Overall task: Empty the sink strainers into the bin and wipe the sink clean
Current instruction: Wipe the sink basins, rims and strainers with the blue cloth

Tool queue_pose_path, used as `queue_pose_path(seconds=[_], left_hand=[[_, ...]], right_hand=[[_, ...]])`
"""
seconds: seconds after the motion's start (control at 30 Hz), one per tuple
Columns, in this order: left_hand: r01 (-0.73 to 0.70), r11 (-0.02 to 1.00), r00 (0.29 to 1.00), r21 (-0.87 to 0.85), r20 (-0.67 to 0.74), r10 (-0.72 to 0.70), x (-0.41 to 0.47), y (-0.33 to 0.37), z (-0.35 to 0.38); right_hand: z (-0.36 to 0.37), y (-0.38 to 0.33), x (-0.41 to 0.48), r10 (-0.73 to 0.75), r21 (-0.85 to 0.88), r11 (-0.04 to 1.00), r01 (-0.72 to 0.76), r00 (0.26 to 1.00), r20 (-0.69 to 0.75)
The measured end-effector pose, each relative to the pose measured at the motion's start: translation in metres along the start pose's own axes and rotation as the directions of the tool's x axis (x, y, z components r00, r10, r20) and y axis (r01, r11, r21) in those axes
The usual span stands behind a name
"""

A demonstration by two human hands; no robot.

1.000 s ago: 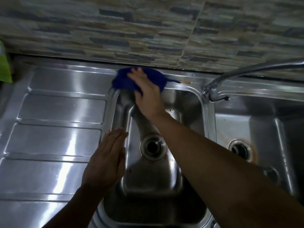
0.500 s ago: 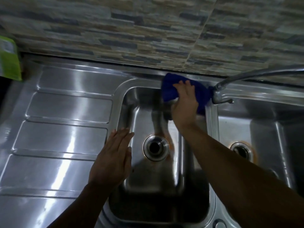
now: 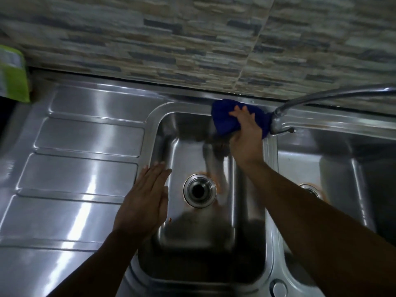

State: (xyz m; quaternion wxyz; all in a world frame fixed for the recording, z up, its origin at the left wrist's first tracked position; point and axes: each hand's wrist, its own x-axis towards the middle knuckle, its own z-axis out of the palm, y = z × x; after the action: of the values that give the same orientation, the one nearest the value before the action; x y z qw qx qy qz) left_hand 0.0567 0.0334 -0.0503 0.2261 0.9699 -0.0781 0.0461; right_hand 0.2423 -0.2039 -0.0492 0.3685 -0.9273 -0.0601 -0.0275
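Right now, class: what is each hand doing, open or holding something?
Left hand: open, flat on the sink rim.
Right hand: pressing the blue cloth.

Stone-pattern tile wall (image 3: 171, 39) ran behind the steel. Green-and-white packet (image 3: 12, 73) sat at far left against that wall, blurred, label unreadable. Curved chrome tap (image 3: 321, 97) rose at right, spout running off-frame.
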Motion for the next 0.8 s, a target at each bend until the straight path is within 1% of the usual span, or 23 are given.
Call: queue_pose_path(seconds=[0.1, 0.17, 0.2, 0.27, 0.37, 0.47, 0.53, 0.6, 0.7, 0.8], left_hand=[[0.013, 0.998, 1.000, -0.066, 0.008, -0.013, 0.000, 0.001, -0.006], [0.048, 0.992, 0.999, -0.114, -0.001, -0.048, -0.005, -0.002, -0.013], [0.076, 0.990, 0.997, -0.117, -0.009, -0.078, -0.009, -0.005, -0.017], [0.149, 0.988, 0.988, -0.043, -0.022, -0.150, -0.024, -0.013, -0.026], [0.205, 0.973, 0.978, 0.107, -0.048, -0.201, -0.053, -0.029, -0.036], [0.262, 0.954, 0.965, 0.147, -0.061, -0.255, -0.079, -0.043, -0.044], [0.287, 0.945, 0.958, 0.159, -0.075, -0.278, -0.094, -0.046, -0.046], [0.309, 0.941, 0.950, 0.138, -0.092, -0.299, -0.100, -0.047, -0.047], [0.307, 0.948, 0.950, 0.083, -0.081, -0.301, -0.097, -0.048, -0.049], [0.309, 0.950, 0.951, 0.052, -0.046, -0.307, -0.097, -0.049, -0.052]], right_hand=[[0.003, -0.016, 0.005, 0.052, -0.046, 0.998, -0.053, 0.998, -0.026], [0.004, -0.028, 0.003, 0.050, -0.006, 0.999, -0.050, 0.999, 0.012], [0.006, -0.034, 0.003, 0.032, 0.005, 0.999, -0.032, 0.998, 0.057], [0.019, -0.052, 0.006, -0.041, -0.021, 0.999, 0.046, 0.980, 0.194], [0.049, -0.079, 0.019, -0.158, -0.004, 0.985, 0.173, 0.909, 0.386], [0.070, -0.102, 0.025, -0.204, 0.072, 0.978, 0.194, 0.848, 0.490], [0.077, -0.110, 0.014, -0.260, 0.108, 0.965, 0.239, 0.817, 0.515], [0.079, -0.114, -0.016, -0.327, 0.139, 0.944, 0.299, 0.797, 0.508], [0.072, -0.108, -0.080, -0.373, 0.250, 0.926, 0.282, 0.786, 0.493], [0.065, -0.102, -0.146, -0.474, 0.417, 0.865, 0.279, 0.725, 0.499]])
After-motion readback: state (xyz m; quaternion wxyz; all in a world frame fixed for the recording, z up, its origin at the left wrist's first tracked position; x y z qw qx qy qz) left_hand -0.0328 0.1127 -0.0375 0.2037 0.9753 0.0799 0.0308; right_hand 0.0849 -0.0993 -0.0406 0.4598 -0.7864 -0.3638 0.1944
